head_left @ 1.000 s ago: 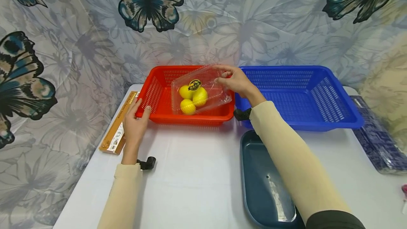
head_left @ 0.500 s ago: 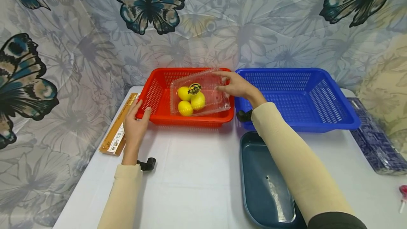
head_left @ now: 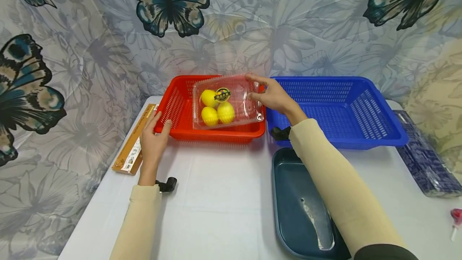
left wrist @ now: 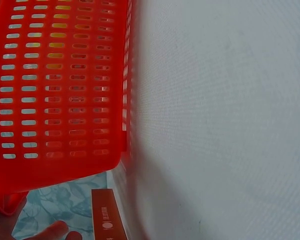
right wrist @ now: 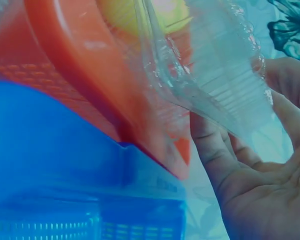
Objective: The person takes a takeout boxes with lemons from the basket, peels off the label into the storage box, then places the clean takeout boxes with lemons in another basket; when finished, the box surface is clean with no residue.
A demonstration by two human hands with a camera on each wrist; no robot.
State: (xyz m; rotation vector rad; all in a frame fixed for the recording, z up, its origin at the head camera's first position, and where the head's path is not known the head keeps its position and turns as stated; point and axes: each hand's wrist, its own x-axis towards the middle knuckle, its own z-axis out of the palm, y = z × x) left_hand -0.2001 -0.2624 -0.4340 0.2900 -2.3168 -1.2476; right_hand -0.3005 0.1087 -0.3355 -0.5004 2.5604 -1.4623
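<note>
My right hand point(head_left: 276, 95) grips the right end of a clear plastic fruit box point(head_left: 243, 103) with a black and gold label on its lid. Inside, yellow lemons point(head_left: 226, 112) lie gathered toward the box's left end. The box is tilted over the red basket point(head_left: 216, 135), its right end near the rim. In the right wrist view, the fingers point(right wrist: 210, 145) and thumb hold the clear box's end. My left hand point(head_left: 153, 145) holds the basket's front left corner; in the left wrist view its fingers point(left wrist: 50, 231) show only at the lower left.
A blue basket point(head_left: 361, 143) stands right of the red one. Below it lies a dark teal tray point(head_left: 288, 212), partly under my right forearm. An orange-brown carton point(head_left: 126, 155) is at left. A dark blue patterned package point(head_left: 429, 163) and a pink lollipop point(head_left: 455, 216) lie at right.
The fruit box dipped slightly, then rose and turned so more of its lid faces me. The lemons have shifted inside it. My left hand stays at the basket corner.
</note>
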